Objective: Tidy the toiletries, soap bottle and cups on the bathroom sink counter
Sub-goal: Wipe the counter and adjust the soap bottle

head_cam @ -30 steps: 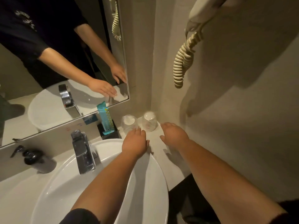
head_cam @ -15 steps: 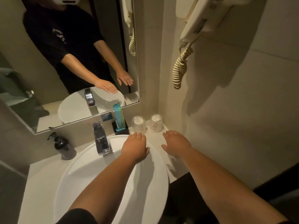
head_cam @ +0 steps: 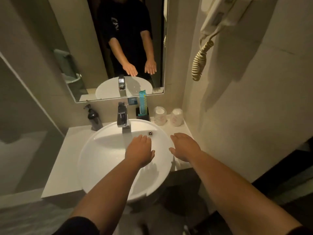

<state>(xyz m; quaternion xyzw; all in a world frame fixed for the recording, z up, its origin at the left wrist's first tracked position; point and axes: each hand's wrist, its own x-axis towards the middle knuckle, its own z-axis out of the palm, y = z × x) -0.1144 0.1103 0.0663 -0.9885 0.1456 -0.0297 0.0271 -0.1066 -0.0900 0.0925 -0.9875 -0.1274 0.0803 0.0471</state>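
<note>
Hands hovering flat and empty, left hand [head_cam: 139,152] over sink [head_cam: 94,167], right hand [head_cam: 184,147] beside. Cups [head_cam: 160,115] standing behind sink, seemingly wrapped; soap bottle [head_cam: 94,118] left-rear. Probably finishing; next, checking alignment.

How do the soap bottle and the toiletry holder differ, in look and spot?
The soap bottle is a dark, rounded pump bottle standing left of the faucet; the toiletry holder is a black, boxy open container to the faucet's right. The bottle is closed by its pump head, while the holder has a teal packet sticking up out of it. Both are dark, upright and stand at the back of the counter.
</note>
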